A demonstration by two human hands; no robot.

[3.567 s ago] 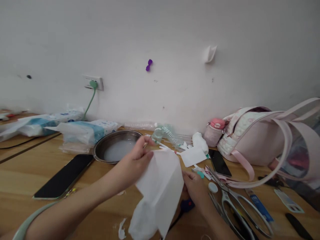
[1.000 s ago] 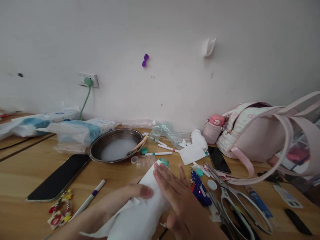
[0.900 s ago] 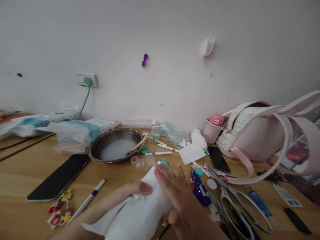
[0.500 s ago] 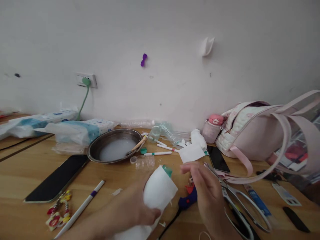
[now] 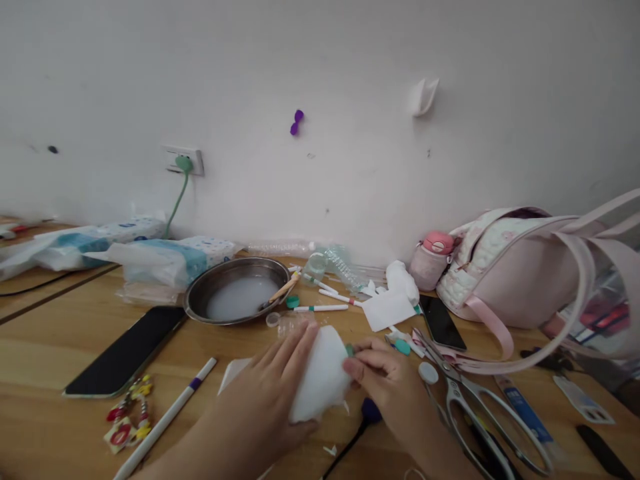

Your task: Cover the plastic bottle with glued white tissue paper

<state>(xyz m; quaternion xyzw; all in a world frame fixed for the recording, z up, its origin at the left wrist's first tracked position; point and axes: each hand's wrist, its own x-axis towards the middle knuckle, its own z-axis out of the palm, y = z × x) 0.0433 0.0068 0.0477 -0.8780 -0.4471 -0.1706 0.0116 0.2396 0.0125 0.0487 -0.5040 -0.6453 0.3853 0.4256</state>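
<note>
A white paper-like wrap (image 5: 324, 377) sits around a rolled object in front of me, with a bit of green showing at its upper right end. My left hand (image 5: 273, 387) is wrapped over its left side. My right hand (image 5: 387, 383) pinches the wrap's right edge beside the green end. Just below my hands lies a dark blue tool (image 5: 370, 411) with a black cord, partly hidden by my right hand. Large scissors (image 5: 470, 393) lie to the right of my right hand.
A metal bowl (image 5: 235, 291) of cloudy liquid, markers, a white sheet (image 5: 388, 309) and clear plastic pieces lie behind my hands. Phones (image 5: 127, 350) rest on both sides. A pink bag (image 5: 520, 267) and a bottle (image 5: 430, 261) stand at the right.
My right hand has moved left and down onto the wrap's edge. My left hand has shifted up over the wrap. The view has turned slightly left.
</note>
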